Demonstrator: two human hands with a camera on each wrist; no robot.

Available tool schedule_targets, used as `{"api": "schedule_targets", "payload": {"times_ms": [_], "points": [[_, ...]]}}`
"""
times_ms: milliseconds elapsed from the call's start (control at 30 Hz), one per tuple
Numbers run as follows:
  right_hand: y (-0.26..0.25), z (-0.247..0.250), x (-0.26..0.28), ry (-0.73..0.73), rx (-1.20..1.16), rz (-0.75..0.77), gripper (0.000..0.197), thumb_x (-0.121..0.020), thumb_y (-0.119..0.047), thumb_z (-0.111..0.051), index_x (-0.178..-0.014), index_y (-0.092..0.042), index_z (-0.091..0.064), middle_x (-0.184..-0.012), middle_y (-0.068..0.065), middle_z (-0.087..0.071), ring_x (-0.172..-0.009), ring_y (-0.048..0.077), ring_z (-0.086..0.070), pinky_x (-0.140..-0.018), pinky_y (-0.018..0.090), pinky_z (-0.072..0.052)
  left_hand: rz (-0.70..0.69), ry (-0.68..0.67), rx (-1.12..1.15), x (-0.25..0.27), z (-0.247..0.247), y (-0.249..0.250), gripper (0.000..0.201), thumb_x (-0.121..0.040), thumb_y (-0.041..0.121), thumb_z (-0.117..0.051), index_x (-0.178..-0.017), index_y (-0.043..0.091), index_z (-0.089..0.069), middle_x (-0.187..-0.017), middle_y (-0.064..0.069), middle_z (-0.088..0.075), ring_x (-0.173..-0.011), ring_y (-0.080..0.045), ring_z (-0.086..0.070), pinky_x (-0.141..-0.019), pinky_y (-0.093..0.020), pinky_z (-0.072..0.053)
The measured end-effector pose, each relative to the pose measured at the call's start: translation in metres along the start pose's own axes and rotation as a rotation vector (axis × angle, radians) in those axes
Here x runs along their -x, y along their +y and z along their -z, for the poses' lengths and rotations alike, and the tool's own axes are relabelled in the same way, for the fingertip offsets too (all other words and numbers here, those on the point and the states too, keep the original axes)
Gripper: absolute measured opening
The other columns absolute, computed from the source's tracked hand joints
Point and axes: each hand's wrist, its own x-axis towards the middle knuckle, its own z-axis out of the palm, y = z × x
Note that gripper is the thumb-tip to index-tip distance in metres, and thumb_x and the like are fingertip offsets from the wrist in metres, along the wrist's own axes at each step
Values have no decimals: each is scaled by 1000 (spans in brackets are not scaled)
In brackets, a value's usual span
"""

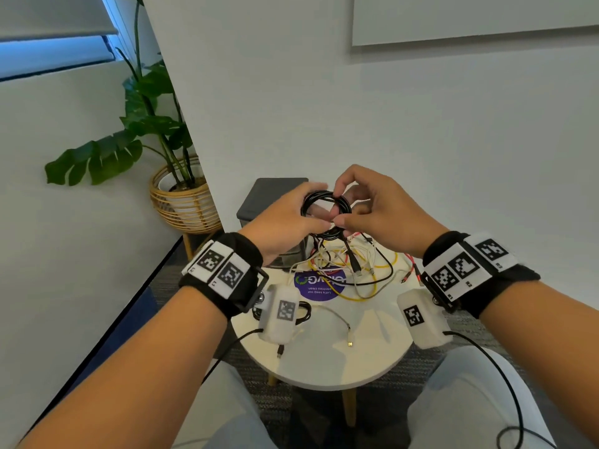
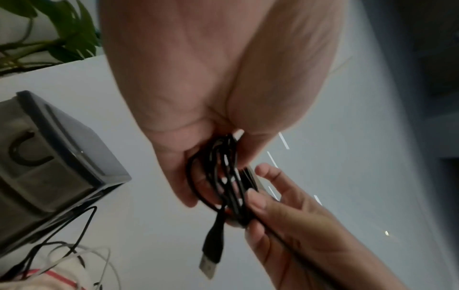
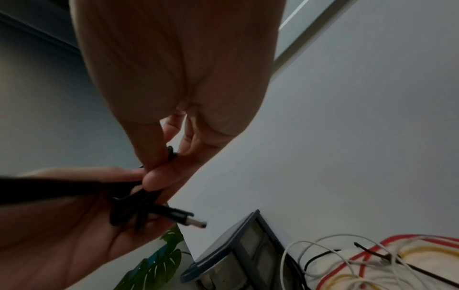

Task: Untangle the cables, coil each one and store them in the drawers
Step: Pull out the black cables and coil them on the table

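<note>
Both hands hold a black cable (image 1: 325,209), thin and glossy, wound into a round coil above the far part of the small round white bench (image 1: 324,361); the left hand (image 1: 282,218) has its fingers curled round the coil's left side, and the right hand (image 1: 376,215) pinches the loops between thumb and fingertips at the right. One end of the cable hangs loose below the coil; the left wrist view shows it as a flat metal plug (image 2: 208,264) in a ribbed black sleeve, which the head view only blurs. Under the hands lies a tangle of cables (image 1: 353,270), yellow, white, red and black, smooth and thin, spread over a purple round sticker (image 1: 319,286). A grey boxy drawer unit (image 1: 272,196) with translucent fronts stands at the bench's far edge; the wrist views show its dark frame (image 3: 246,253). A leafy plant (image 1: 142,124) in a woven basket (image 1: 181,202) stands left.
</note>
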Motion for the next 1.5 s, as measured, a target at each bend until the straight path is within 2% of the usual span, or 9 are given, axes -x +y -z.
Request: {"api": "schedule_targets", "payload": {"times_ms": [100,233,300,633,767,900,1067,1267,1500], "points": [[1,1,-1,-3,-90,-75,40,-89,2,-72,-117,-17,-50,-107,22,-66,-70,28,-74,-71,40,-61,25,83,69,-3,-7,0,21,-105,11,-51,-123,14,-62,-114,-23,-68,-97,-29,-71,-101,-52,-54],[12,2,1,-22,-296,-229,38,-89,-4,-63,-126,-12,-59,-120,20,-67,-83,21,-68,-73,35,-56,-13,176,10,-6,-14,-12,20,-107,22,-46,-105,17,-65,-96,-10,-67,-91,-28,-63,-98,-61,-52],[24,-1,5,-111,-295,-286,48,-75,-9,-57,-122,-7,-66,-120,18,-70,-92,22,-65,-80,36,-52,-16,200,28,-6,-15,-14,22,-107,21,-45,-98,23,-65,-88,1,-62,-90,-21,-60,-98,-60,-52],[44,-23,15,-181,9,-154,17,-99,-12,-64,-90,-16,-78,-87,4,-77,-79,13,-70,-80,28,-56,-43,238,320,-7,-1,-9,22,-107,8,-44,-117,9,-63,-70,-5,-55,-65,-9,-64,-96,-47,-56],[48,-21,19,-287,166,-159,17,-98,-15,-65,-89,-21,-79,-88,0,-77,-85,15,-72,-86,37,-59,-19,258,293,-4,-7,-15,23,-108,6,-41,-119,6,-61,-64,1,-41,-52,-6,-44,-70,-27,-56],[38,-11,8,-138,66,-216,19,-101,-17,-60,-106,-25,-77,-100,-4,-78,-88,8,-69,-81,30,-51,44,240,339,-6,-2,-23,33,-103,0,-36,-116,6,-67,-62,2,-37,-46,-5,-42,-69,-32,-48],[11,-24,-5,-44,-48,-229,24,-103,-35,-56,-114,-23,-72,-102,-3,-75,-90,4,-66,-71,13,-45,81,176,435,-4,10,-23,39,-105,5,-31,-118,0,-67,-66,-1,-37,-51,-9,-39,-61,-26,-48],[19,-44,-16,-98,-147,-327,9,-97,-14,-67,-105,-9,-69,-79,7,-70,-68,13,-68,-60,21,-54,65,57,313,5,16,-37,35,-108,6,-36,-122,9,-68,-74,-4,-48,-60,-12,-51,-68,-27,-50],[38,-47,-20,26,-433,-459,7,-95,-2,-67,-95,4,-68,-79,12,-72,-71,19,-72,-73,24,-62,73,7,375,7,19,-56,21,-107,13,-49,-124,9,-62,-102,-12,-68,-95,-22,-71,-84,-31,-60]]}}
